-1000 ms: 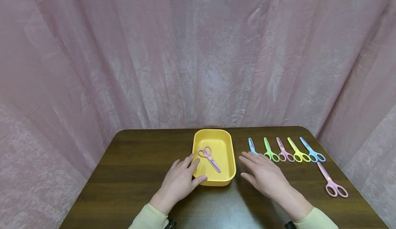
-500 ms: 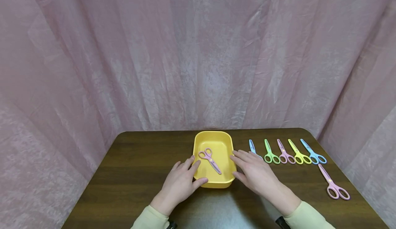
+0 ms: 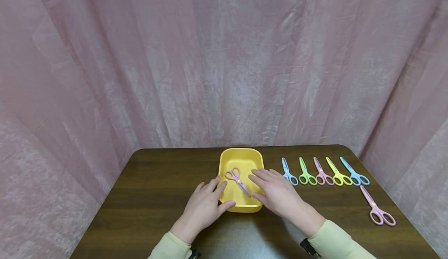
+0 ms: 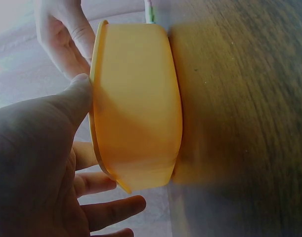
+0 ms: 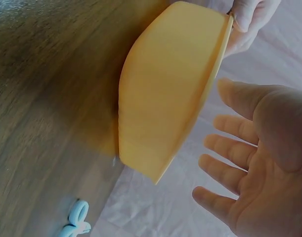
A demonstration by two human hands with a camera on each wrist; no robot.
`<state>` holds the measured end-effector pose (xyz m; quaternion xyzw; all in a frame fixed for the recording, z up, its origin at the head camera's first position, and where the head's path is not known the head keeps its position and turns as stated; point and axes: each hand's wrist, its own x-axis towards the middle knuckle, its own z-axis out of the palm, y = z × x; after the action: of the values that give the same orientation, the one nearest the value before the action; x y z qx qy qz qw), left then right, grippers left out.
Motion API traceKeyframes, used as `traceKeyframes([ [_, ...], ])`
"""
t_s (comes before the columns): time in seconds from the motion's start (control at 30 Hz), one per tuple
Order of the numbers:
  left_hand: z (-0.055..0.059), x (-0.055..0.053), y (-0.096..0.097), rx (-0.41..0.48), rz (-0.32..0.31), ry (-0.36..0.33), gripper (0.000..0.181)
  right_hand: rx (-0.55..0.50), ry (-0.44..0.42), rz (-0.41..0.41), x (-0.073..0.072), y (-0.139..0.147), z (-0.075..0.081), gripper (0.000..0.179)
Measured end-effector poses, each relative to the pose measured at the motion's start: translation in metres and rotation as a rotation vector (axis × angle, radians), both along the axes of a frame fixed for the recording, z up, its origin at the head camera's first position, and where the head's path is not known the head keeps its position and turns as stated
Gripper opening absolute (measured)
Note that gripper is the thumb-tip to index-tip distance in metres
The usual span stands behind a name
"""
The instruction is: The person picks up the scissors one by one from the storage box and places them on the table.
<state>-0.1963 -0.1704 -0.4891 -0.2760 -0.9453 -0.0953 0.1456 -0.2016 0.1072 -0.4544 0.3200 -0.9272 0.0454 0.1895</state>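
A yellow plastic tray (image 3: 241, 209) stands on the table with pink scissors (image 3: 238, 181) lying slantwise inside, handles toward the back left. My left hand (image 3: 201, 209) rests at its left front corner, thumb by the near rim and fingers spread along the left side. In the left wrist view the thumb tip meets the tray's rim. My right hand (image 3: 280, 195) hovers over the right rim, fingers extended above the tray's interior and holding nothing. From the right wrist, its fingers show spread and apart from the tray wall (image 5: 165, 79).
To the right, a row of scissors holds blue (image 3: 286, 170), green (image 3: 305, 172), pink (image 3: 322, 172), yellow (image 3: 338, 172) and another blue pair (image 3: 353, 172). Larger-looking pink scissors (image 3: 374, 207) lie closer on the wooden table (image 3: 157, 181). A pink curtain (image 3: 224, 64) hangs behind.
My right hand has moved left, from the table beside the tray to over its right rim, uncovering the nearest blue scissors. The left hand stays at the tray.
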Motion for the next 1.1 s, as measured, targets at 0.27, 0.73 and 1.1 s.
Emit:
traceKeyframes([
  [0.27,-0.001,0.000,-0.001,-0.007,0.002,-0.004,0.072,-0.005,-0.002,0.016,-0.002,-0.009,0.000,0.056],
  [0.73,-0.001,-0.001,0.000,-0.020,0.008,-0.012,0.073,0.038,-0.011,0.017,-0.010,-0.020,-0.004,0.052],
  [1.1,0.001,-0.001,0.000,-0.015,0.006,-0.009,0.071,0.036,-0.033,0.021,-0.020,-0.028,-0.009,0.049],
])
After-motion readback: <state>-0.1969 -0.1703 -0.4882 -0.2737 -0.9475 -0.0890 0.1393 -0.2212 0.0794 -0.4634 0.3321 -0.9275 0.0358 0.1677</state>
